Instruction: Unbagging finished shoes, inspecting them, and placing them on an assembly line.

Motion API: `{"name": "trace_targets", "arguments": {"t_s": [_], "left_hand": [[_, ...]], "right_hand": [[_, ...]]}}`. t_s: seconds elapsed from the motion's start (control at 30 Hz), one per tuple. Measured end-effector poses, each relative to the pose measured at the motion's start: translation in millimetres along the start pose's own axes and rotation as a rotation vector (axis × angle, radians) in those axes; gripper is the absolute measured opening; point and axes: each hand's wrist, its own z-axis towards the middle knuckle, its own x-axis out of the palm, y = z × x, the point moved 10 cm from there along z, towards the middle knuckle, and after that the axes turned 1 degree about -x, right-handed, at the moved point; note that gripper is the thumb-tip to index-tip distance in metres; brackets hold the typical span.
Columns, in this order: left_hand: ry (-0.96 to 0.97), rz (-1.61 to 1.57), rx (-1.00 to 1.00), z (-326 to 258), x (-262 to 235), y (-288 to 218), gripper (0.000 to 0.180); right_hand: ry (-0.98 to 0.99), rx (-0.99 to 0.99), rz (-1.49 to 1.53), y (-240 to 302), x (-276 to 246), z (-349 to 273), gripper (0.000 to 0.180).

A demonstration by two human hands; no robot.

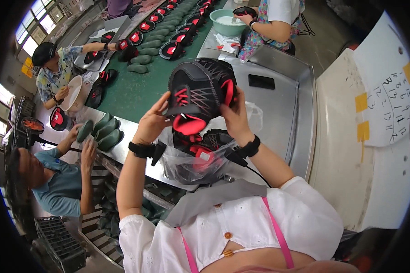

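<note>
A pair of black sneakers with red lining and grey zigzag stitching is held up over the bench, the two pressed side by side. My left hand (154, 120) grips the left sneaker (193, 93) at its side near the heel, thumb and fingers closed on it. On the other side, my right hand (238, 119) is closed on the right sneaker (217, 73) by its red-lined opening. The soles are hidden. Beneath them a see-through plastic bag (187, 166) stands at the bench's near edge with more black and red shoes (209, 142) inside.
A dark phone (261, 81) lies on the metal bench (273, 109), which has a raised rim. A green conveyor (136, 91) carries shoes and green shoe lasts. Co-workers sit at left and far right, beside a green basin (228, 26). A white board (378, 91) stands at right.
</note>
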Motion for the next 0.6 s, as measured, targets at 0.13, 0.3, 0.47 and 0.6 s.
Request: {"name": "trace_targets", "arguments": {"t_s": [0.13,0.3,0.47,0.6], "left_hand": [[-0.250,-0.246,0.035,-2,9,25,0.056],[-0.434,-0.250,0.064,8,-35,75,0.035],[-0.490,-0.631,0.154,-32,-54,83,0.025],[-0.116,-0.708,0.260,-16,-19,66,0.032]], "right_hand": [[0.028,-0.154,-0.429,16,15,-16,0.071],[-0.206,-0.208,-0.115,3,-31,-15,0.068],[-0.208,-0.246,-0.187,38,-34,-9,0.069],[-0.234,-0.205,-0.168,22,-34,-20,0.069]]}}
